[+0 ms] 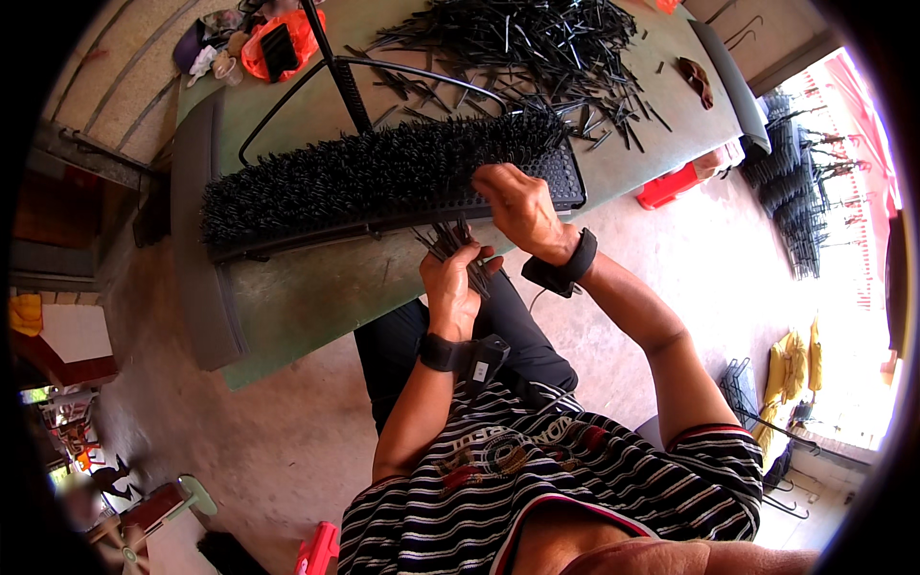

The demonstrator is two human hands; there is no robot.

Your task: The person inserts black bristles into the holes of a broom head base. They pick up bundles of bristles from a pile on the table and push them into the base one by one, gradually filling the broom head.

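Observation:
A long black board [569, 178] with rows of small holes lies tilted along the table's near side. Dense upright black strips [355, 172] fill most of it, while bare holes show at its right end and along its near edge. My left hand [450, 292] is closed round a bundle of thin dark strips [447, 240], just below the board's near edge. Over the right part of the board, my right hand [525, 209] is pinched at the edge of the filled rows. Whatever its fingertips hold is hidden.
A big heap of loose black strips [517, 43] covers the table's [307, 321] far side, with a metal frame [335, 72] rising behind the board. An orange bag [257, 57] with a black phone [279, 53] sits far left. A red container [668, 187] is beyond the right edge.

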